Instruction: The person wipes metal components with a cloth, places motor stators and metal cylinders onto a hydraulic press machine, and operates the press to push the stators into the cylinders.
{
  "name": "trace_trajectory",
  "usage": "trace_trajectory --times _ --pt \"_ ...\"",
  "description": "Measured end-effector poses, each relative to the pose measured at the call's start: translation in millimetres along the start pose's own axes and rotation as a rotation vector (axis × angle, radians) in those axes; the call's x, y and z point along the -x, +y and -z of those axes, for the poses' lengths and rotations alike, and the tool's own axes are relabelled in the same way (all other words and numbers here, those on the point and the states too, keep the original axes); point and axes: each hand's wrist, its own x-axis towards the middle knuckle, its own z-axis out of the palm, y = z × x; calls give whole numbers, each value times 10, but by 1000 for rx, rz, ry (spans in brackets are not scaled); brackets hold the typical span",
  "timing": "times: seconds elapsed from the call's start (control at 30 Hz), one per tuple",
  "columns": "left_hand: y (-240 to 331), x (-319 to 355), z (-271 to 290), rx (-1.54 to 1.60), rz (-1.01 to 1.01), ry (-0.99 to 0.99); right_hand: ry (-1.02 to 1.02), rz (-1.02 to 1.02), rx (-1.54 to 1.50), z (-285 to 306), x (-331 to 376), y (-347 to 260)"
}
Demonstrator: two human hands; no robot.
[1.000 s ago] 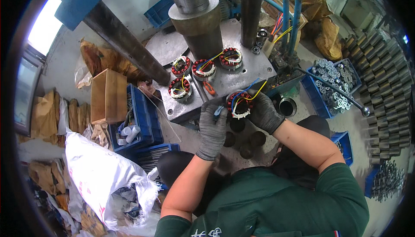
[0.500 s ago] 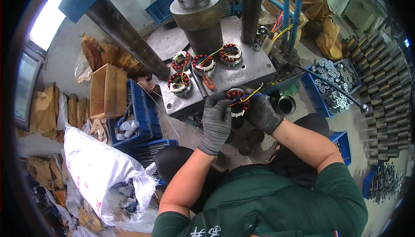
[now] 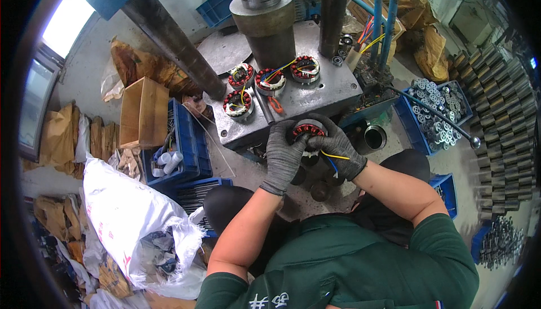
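Note:
Both my hands wear grey knitted gloves and hold one motor stator [image 3: 308,130] between them, just off the front edge of the metal press bed [image 3: 332,92]. It is a steel ring with red-and-black windings inside. My left hand [image 3: 283,154] grips its left side, and my right hand [image 3: 342,146] wraps its right side. Yellow and blue lead wires [image 3: 336,157] hang out over the right glove. On the bed stand several similar stators, among them one at the front left [image 3: 238,105] and one at the back right [image 3: 305,69]. Beside them lie a dark metal rod [image 3: 264,107] and an orange-handled tool [image 3: 275,105].
A thick press ram [image 3: 265,27] stands behind the stators, between steel columns [image 3: 332,16]. A long ball-ended lever [image 3: 475,141] reaches out rightward. Blue crates [image 3: 420,123] of metal parts sit right, and stacked cylinders [image 3: 507,128] line the wall. A white sack [image 3: 129,213] lies left.
My hands have turned the stator, so its windings face differently. The lead wires, which pointed up and right across it, now hang down over my right glove. The view has shifted slightly.

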Motion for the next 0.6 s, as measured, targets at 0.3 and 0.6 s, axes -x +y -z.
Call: trace_trajectory --times 0.3,0.6 --pt "-77 -60 68 -312 -125 -126 -130 -13 189 -148 141 -15" --pt "64 -48 44 -76 -35 -112 3 -195 -219 8 21 -126"
